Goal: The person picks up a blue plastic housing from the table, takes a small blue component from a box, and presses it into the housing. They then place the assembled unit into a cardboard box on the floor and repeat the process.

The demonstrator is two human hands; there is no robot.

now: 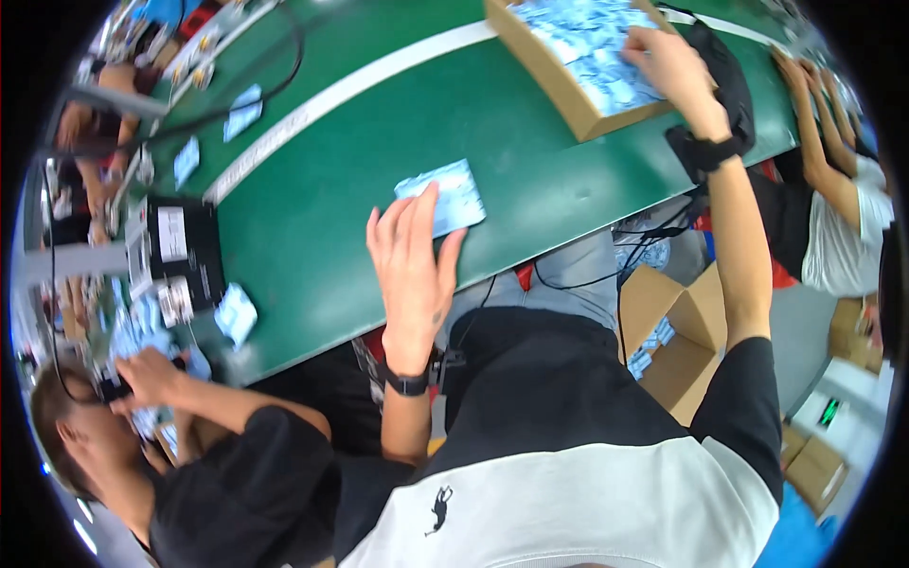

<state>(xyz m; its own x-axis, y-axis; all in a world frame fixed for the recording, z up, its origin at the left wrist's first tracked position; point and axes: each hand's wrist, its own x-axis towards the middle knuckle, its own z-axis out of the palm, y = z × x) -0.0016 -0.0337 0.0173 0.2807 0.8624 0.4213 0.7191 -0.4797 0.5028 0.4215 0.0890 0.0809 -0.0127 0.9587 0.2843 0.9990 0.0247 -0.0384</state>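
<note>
On the green table lies a flat light-blue packet (458, 197). My left hand (409, 256) rests over its near left part, fingers stretched out and thumb apart beside the lower edge. Up at the right, my right hand (674, 74) is above a shallow cardboard box (589, 121) full of similar light-blue packets (592, 47). Its fingers are curled and closed near the packets. Whether they pinch one cannot be made out.
A black bag (724, 80) lies right of the box. At left stand a black box (194, 248) and loose blue packets (235, 315), near a co-worker (237, 473). Below the table edge, an open carton (677, 331) holds blue packets; cables (653, 237) hang beside it. Other people's arms (810, 123) are at far right.
</note>
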